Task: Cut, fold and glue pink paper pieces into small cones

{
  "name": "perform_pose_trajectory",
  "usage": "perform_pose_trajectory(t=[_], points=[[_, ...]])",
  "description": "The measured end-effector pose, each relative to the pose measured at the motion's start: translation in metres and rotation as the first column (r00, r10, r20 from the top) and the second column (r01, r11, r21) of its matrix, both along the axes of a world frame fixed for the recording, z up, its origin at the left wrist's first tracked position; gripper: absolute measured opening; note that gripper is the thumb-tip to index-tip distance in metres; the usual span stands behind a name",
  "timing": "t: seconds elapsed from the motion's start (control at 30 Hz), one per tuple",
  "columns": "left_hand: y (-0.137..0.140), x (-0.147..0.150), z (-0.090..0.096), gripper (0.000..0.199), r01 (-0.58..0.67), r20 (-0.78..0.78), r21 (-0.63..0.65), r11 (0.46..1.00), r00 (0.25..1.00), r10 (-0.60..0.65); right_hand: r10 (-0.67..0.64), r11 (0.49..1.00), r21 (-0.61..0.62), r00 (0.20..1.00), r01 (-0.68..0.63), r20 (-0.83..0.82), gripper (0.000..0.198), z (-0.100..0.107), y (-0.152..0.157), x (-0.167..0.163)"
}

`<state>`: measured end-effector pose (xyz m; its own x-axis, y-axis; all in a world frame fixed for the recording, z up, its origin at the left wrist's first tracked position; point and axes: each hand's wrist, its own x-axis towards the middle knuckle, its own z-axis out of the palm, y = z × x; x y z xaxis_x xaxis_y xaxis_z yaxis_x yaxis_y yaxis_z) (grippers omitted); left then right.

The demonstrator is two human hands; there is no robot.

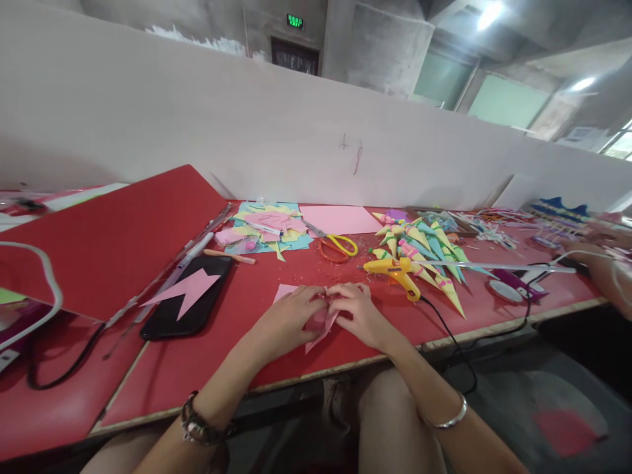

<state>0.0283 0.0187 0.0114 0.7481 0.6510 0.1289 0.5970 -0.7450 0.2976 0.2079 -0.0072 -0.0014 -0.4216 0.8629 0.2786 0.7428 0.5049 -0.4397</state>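
- Left hand [291, 317]: I view it back up, near the front edge of the red table [232, 359]. The forearm slants in across that edge; a dark bracelet [193, 424] circles it.
- Left fingers: bent, little spread, pinched on the pink paper [322, 329].
- Right hand [364, 317]: back up, turned inward to face the left hand. A silver bangle [453, 416] circles the forearm.
- Right fingers: curved, slightly spread, tips gripping the same paper. I cannot tell the thumb's exact contact.
- Pink paper: between the 2 hands, just inside the front edge, partly hidden, 1 pointed end toward that edge.
- Yellow glue gun [392, 266]: beyond and right of the right hand.
- Scissors [333, 245]: beyond both hands, toward the back edge.
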Motion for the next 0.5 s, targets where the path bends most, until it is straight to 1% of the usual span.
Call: perform_pose_trajectory(t=[0.07, 0.13, 0.2, 0.23, 0.27, 0.3, 0.33, 0.37, 0.43, 0.47, 0.5], points=[[-0.002, -0.003, -0.005, 0.034, 0.000, -0.065, 0.021, 1.000, 0.998, 0.002, -0.027, 1.000, -0.012, 0.999, 0.028, 0.044, 0.018, 0.003, -0.006, 0.008], [-0.006, -0.005, -0.010, 0.037, 0.012, -0.118, 0.047, 0.999, 0.993, -0.007, -0.072, 0.997, -0.002, 0.996, 0.073, 0.056, 0.024, 0.007, -0.016, 0.023], [-0.011, -0.003, -0.012, 0.038, -0.007, -0.140, 0.078, 0.997, 0.990, 0.018, -0.138, 0.990, -0.012, 0.990, 0.138, -0.016, 0.020, 0.008, -0.024, 0.046], [-0.014, -0.001, -0.013, 0.038, -0.034, -0.145, 0.095, 0.995, 0.988, 0.047, -0.200, 0.980, -0.016, 0.978, 0.200, -0.058, 0.015, 0.007, -0.026, 0.059], [-0.016, 0.002, -0.012, 0.037, -0.069, -0.149, 0.113, 0.991, 0.985, 0.085, -0.305, 0.952, -0.011, 0.947, 0.306, -0.099, 0.013, 0.004, -0.026, 0.072], [-0.018, 0.004, -0.011, 0.036, -0.104, -0.152, 0.129, 0.986, 0.981, 0.123, -0.425, 0.903, 0.007, 0.892, 0.431, -0.153, 0.013, 0.000, -0.023, 0.084], [-0.020, 0.007, -0.010, 0.035, -0.135, -0.155, 0.143, 0.980, 0.975, 0.157, -0.524, 0.839, 0.042, 0.827, 0.542, -0.205, 0.016, -0.004, -0.019, 0.095], [-0.021, 0.008, -0.010, 0.035, -0.163, -0.156, 0.156, 0.974, 0.970, 0.188, -0.574, 0.794, 0.081, 0.787, 0.602, -0.224, 0.023, -0.009, -0.014, 0.104], [-0.021, 0.008, -0.009, 0.036, -0.197, -0.149, 0.174, 0.965, 0.963, 0.224, -0.614, 0.747, 0.186, 0.769, 0.639, -0.176, 0.039, -0.016, -0.001, 0.115], [-0.021, 0.007, -0.009, 0.037, -0.203, -0.141, 0.176, 0.963, 0.963, 0.229, -0.634, 0.736, 0.204, 0.763, 0.646, -0.130, 0.042, -0.017, 0.005, 0.117], [-0.021, 0.004, -0.009, 0.040, -0.205, -0.133, 0.174, 0.963, 0.964, 0.229, -0.644, 0.742, 0.186, 0.762, 0.644, -0.072, 0.039, -0.018, 0.010, 0.117]])
